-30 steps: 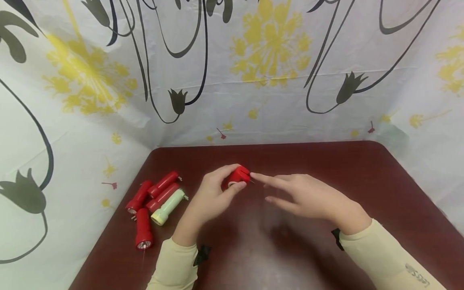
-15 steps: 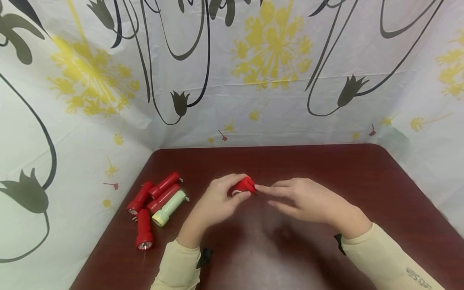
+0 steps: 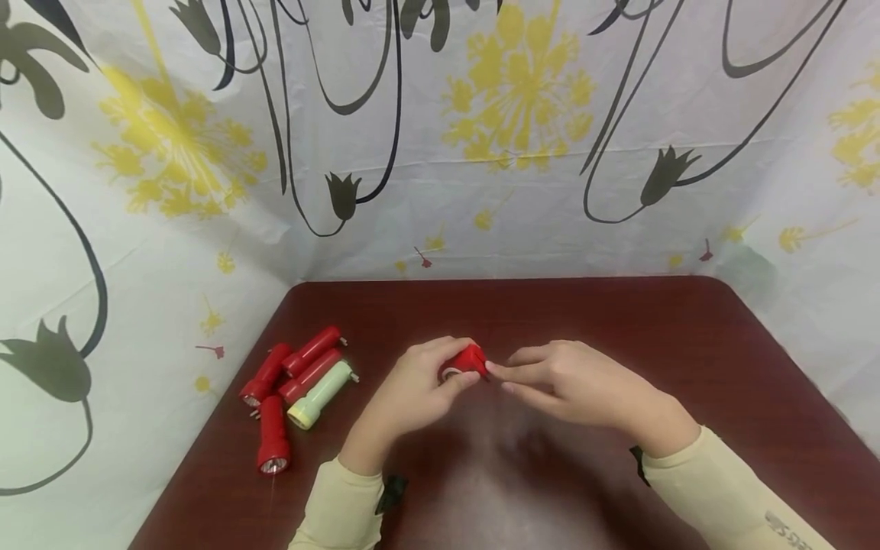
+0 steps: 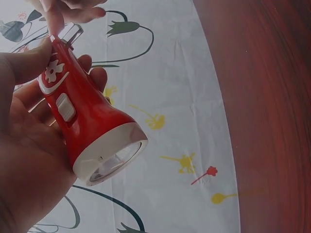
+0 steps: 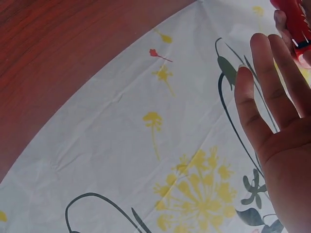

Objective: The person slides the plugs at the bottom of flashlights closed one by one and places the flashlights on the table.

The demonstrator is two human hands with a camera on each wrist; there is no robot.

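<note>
At frame centre, the left grip (image 3: 415, 396) is curling round a flower-marked red flashlight (image 3: 470, 357), which is sitting lower than a second ago; the right grip (image 3: 587, 383), fingers loosely extended, is touching its tail. Grey print (image 3: 789, 528) on the right sleeve (image 3: 722, 485) is appearing illegible.

A pale glare lay on the dark-red wood-grain tabletop (image 3: 474, 489) at six o'clock in the head view, with soft shadows toward five. The left wrist view washed out toward eleven; the right wrist view was dim and soft.
</note>
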